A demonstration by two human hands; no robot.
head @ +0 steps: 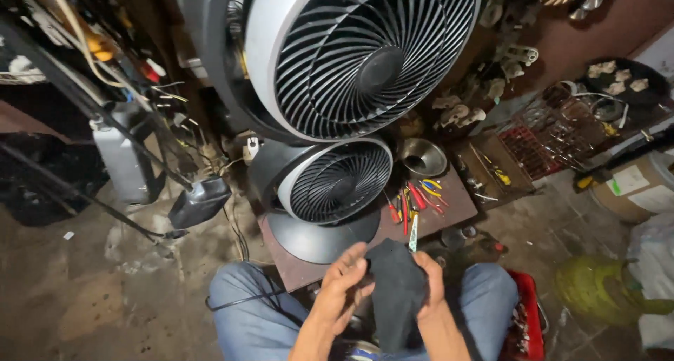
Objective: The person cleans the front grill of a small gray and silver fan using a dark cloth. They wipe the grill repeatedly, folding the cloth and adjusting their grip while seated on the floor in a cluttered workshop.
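Note:
A black cloth (397, 291) hangs between my hands above my knees in blue trousers. My left hand (344, 284) pinches its upper left edge, fingers curled on the fabric. My right hand (430, 280) grips the cloth from the right side, partly hidden behind it. Just beyond my hands a small black-grilled fan (333, 182) with a white ring stands on a round dark base, on a low brown board (449, 210). A much larger fan (361, 56) of the same kind rises behind it.
Red and yellow handled screwdrivers and pliers (414, 199) lie on the board beside a metal bowl (423, 157). A red crate (528, 319) sits by my right knee, a green gas cylinder (597, 291) further right. A black cable (239, 301) crosses my left leg; cluttered shelves surround.

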